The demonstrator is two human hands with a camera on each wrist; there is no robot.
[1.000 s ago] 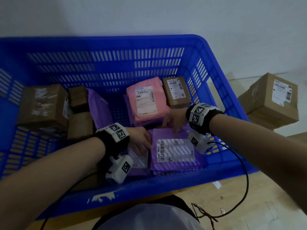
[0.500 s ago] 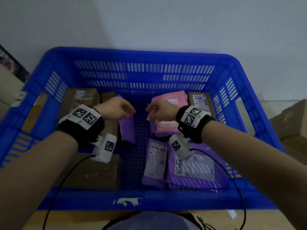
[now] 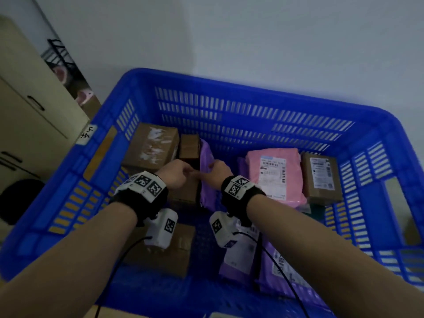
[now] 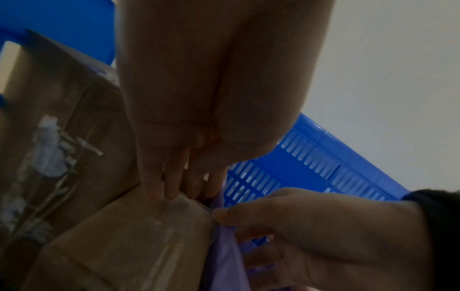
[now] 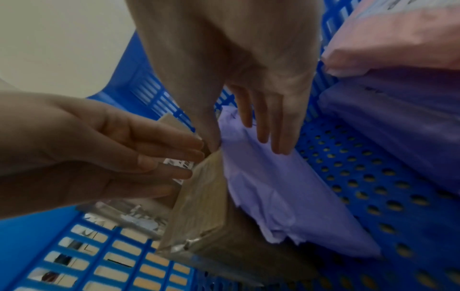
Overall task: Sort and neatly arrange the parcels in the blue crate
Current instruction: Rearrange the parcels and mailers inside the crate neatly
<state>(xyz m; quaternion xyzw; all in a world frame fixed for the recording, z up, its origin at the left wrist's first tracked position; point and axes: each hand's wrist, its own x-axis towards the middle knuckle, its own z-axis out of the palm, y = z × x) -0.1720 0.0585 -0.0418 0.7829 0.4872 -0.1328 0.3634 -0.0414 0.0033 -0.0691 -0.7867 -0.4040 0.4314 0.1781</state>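
Observation:
The blue crate holds brown boxes on its left side and soft mailers on its right. A purple mailer stands on edge against a small brown box. My right hand pinches the mailer's top edge, with the thumb between box and mailer and the fingers on its outer face. My left hand is just left of it, its straight fingers touching the top of the small brown box.
At the far left stand a large brown box with torn tape and another small box. A pink mailer and a labelled box sit on the right. Purple mailers and a flat box lie near the front. A cabinet stands outside on the left.
Both hands left the flat purple mailers at the front and moved to the far left. My right hand has taken hold of the upright purple mailer. The head view swung left.

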